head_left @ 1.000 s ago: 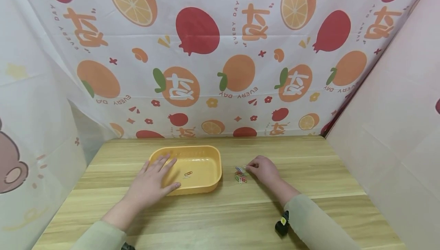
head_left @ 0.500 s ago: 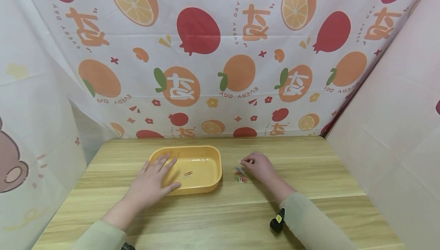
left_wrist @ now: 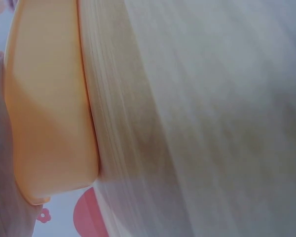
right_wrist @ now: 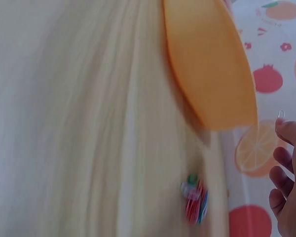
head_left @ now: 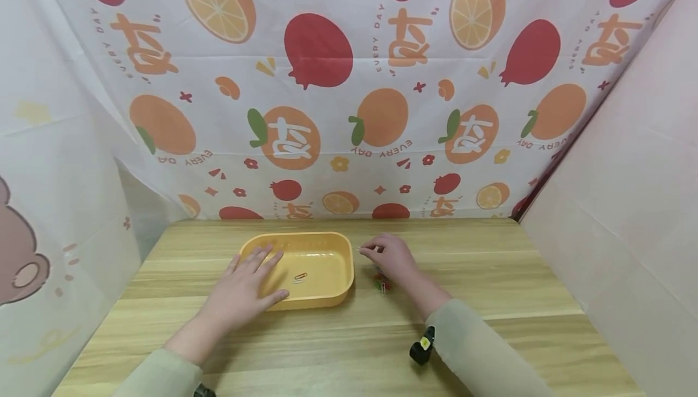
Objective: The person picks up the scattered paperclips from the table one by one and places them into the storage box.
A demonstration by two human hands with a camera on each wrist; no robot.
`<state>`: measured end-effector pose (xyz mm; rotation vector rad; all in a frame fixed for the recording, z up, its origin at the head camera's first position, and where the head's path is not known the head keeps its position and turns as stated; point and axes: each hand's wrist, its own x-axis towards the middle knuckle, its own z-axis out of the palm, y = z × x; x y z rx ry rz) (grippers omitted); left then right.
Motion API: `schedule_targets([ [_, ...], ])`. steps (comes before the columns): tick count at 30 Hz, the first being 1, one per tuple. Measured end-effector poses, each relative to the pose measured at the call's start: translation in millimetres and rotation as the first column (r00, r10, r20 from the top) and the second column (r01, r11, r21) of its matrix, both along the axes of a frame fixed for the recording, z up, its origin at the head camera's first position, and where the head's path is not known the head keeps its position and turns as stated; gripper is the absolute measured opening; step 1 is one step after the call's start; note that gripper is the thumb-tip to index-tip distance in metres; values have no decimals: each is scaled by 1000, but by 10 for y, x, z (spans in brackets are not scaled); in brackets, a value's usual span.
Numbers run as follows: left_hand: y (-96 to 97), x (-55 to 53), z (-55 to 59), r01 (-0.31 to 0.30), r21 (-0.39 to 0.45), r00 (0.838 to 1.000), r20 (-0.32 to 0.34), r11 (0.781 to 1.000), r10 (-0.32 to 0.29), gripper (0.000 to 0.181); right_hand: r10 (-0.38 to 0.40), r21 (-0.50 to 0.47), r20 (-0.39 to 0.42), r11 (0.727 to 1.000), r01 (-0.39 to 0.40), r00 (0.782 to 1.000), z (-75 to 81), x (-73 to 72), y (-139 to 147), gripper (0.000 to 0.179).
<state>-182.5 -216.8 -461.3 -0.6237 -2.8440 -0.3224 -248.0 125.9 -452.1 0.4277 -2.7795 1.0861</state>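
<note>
A shallow yellow-orange tray stands on the wooden table, with a few paper clips on its floor. My left hand lies spread over the tray's left end, fingers straight, thumb along the front rim. My right hand is just right of the tray, pinching a pale paper clip between thumb and fingertip; its wire loop sticks out past the fingers in the right wrist view. Below that hand lies a small pile of coloured paper clips, partly hidden by it in the head view. The left wrist view shows the tray's outer wall.
The wooden table reaches back to a white curtain printed with fruit. White cloth hangs at the right side and more at the left. A black wrist camera sits at my right cuff.
My right hand has lifted a paper clip off the pile and moved left with it, up close to the tray's right rim. My left hand has stayed on the tray.
</note>
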Motion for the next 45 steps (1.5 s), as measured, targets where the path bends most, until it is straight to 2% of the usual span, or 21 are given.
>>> schedule_targets([
  [8, -23, 19, 4, 2, 16, 1000, -3, 1000, -2, 86, 87, -30, -22, 996, -87, 996, 85, -1, -462, 18],
  [12, -12, 0, -6, 9, 20, 1000, -18, 1000, -9, 85, 120, -3, -38, 993, -120, 992, 121, 33, -684, 16],
  [17, 9, -19, -18, 13, 30, 1000, -13, 999, -12, 85, 165, 21, -60, 986, -164, 984, 163, 72, -868, 16],
  [22, 3, -30, -35, 9, 25, 1000, 1, 1000, -9, 85, 168, 38, -66, 985, -166, 984, 153, 62, -980, 16],
  [28, -8, -38, -36, 2, 15, 1000, 20, 1000, -2, 85, 188, 44, -3, 981, -187, 982, 146, 56, -1038, 13],
  [31, -4, -41, -24, 1, 15, 1000, 23, 1000, -1, 86, 191, 94, 49, 976, -195, 980, 165, 70, -1068, 12],
  [34, -2, -45, -19, 4, 15, 1000, 13, 1000, -4, 86, 197, 170, 90, 963, -210, 976, 156, 79, -1114, 11],
  [41, -13, -57, -28, 4, 21, 1000, 10, 1000, -4, 86, 200, 357, 143, 903, -239, 969, 112, 98, -1225, 10],
  [45, -17, -58, -23, 9, 26, 1000, 0, 1000, -9, 87, 186, 423, 162, 874, -238, 969, 112, 118, -1269, 12],
])
